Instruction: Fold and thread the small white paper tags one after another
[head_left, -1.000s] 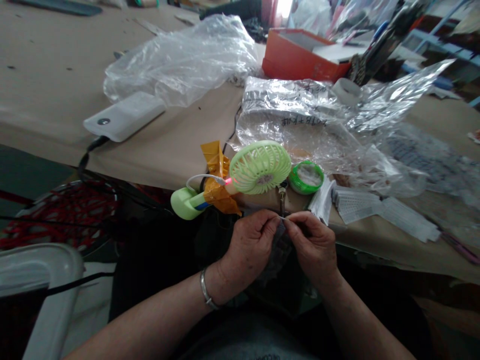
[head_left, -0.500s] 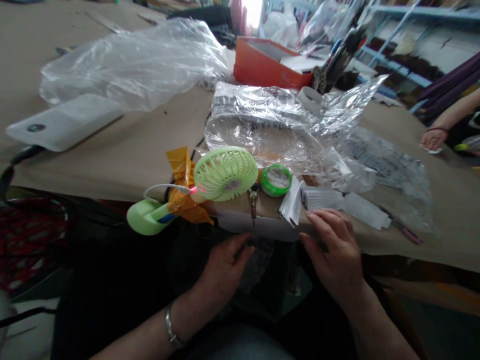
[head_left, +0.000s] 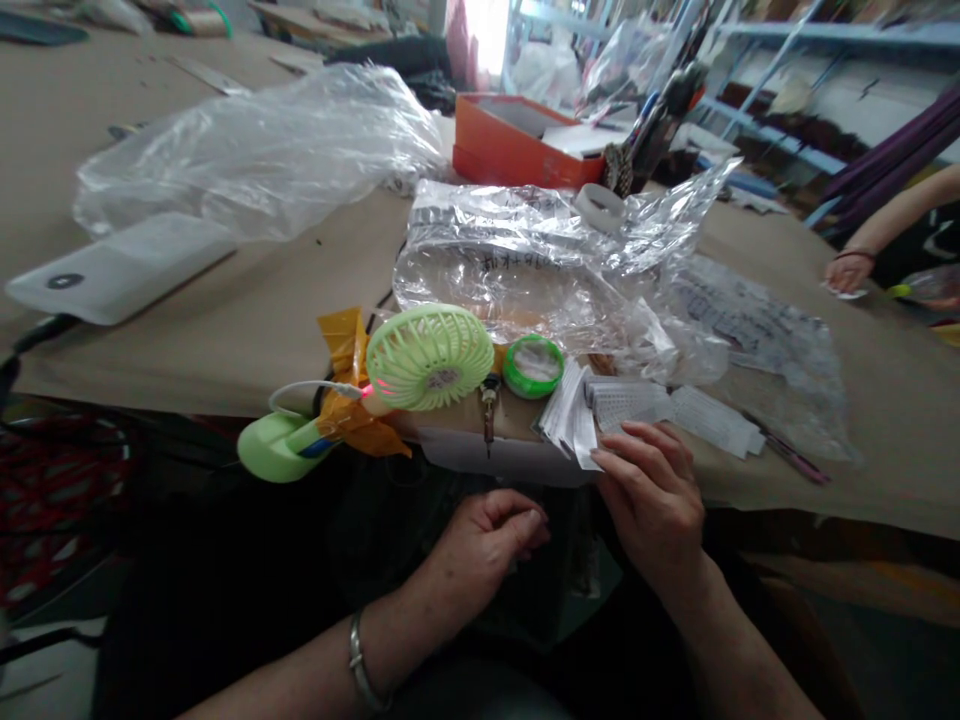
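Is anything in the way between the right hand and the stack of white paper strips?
No, nothing I can see. The right hand has its fingertips at the near corner of the white paper strips, seemingly touching it. The round green container is on the strips' other side, so it isn't in between.

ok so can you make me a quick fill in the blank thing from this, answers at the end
1. The right hand touches the white paper slips, which lie to the ____ (left or right) of the round container in the picture.
2. The left hand has a bracelet around its ____.
3. The round container's rim is coloured ____.
4. The handwriting on the clear plastic bag behind the fan is coloured ____.

Missing words: right; wrist; green; black.
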